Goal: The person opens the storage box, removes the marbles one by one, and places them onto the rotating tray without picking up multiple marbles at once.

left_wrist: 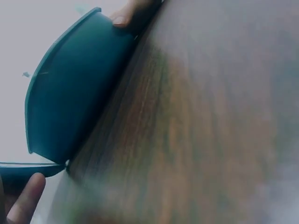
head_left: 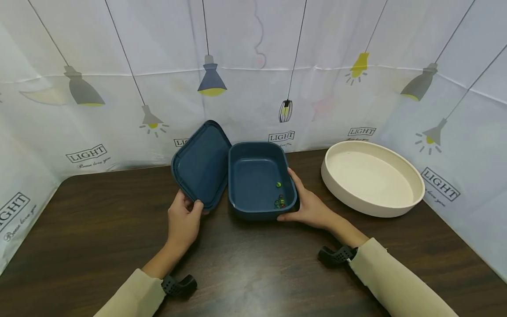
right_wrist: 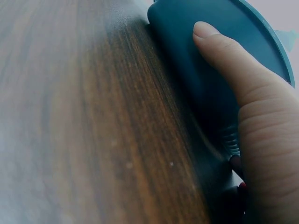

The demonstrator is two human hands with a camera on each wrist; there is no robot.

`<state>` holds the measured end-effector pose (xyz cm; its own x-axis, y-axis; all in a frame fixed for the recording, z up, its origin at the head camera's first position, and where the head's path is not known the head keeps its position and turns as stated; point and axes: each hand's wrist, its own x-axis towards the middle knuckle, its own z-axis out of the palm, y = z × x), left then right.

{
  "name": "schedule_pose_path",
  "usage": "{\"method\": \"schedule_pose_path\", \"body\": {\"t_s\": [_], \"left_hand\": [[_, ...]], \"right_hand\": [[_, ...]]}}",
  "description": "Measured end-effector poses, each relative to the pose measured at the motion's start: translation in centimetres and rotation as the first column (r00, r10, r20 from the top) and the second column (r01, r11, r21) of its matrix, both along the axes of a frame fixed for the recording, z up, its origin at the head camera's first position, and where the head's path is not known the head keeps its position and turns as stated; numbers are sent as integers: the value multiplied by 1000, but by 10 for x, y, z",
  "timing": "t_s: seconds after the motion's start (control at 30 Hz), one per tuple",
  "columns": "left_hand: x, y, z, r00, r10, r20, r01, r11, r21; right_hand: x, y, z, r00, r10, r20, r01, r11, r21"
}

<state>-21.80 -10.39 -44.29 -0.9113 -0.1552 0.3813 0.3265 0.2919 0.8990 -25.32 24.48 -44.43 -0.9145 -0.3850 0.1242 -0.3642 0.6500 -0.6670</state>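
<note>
A dark blue rectangular box (head_left: 253, 180) sits on the table. Small green and red bead-like pieces (head_left: 280, 202) lie in its near right corner, with a green one (head_left: 278, 185) a little farther back. My left hand (head_left: 184, 220) pinches the near edge of a matching blue lid (head_left: 203, 165), tilted up against the box's left side. In the left wrist view a finger shows on the lid's edge (left_wrist: 28, 170). My right hand (head_left: 310, 207) grips the box's near right corner. Its thumb (right_wrist: 224, 56) presses the front wall in the right wrist view; its other fingers are on the right side.
A round cream tray (head_left: 372, 176) with a raised wall stands on the right of the brown wooden table (head_left: 99, 229). Behind the table hangs a white curtain (head_left: 245, 105) printed with lamps. Each wrist bears a black strap (head_left: 336, 255).
</note>
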Motion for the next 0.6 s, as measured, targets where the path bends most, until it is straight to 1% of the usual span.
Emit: {"method": "schedule_pose_path", "body": {"t_s": [0.1,0.13,0.27,0.33,0.37,0.47,0.53,0.6], "left_hand": [[2,-5,-1,1000,-9,13,9,1000,10],[4,-5,0,1000,-8,26,7,1000,11],[7,-7,-1,998,-3,68,3,1000,-1],[8,-8,-1,998,-6,64,6,1000,-8],[7,-9,-3,999,-2,53,3,1000,-18],[6,-10,-3,999,14,44,-12,999,-42],[6,-11,-3,998,26,51,-24,999,-41],[6,-12,-3,997,29,67,-29,999,-14]], "right_hand": [[0,-1,1,1000,-1,8,1,1000,-1],[0,-1,2,1000,-2,10,2,1000,-1],[0,-1,1,1000,2,10,-2,1000,-2],[0,0,0,1000,4,9,-4,1000,-4],[0,0,0,1000,4,8,-4,1000,-4],[0,0,0,1000,3,5,-3,1000,-4],[0,0,0,1000,3,3,-2,1000,-3],[0,0,0,1000,4,1,-4,1000,-1]]}}
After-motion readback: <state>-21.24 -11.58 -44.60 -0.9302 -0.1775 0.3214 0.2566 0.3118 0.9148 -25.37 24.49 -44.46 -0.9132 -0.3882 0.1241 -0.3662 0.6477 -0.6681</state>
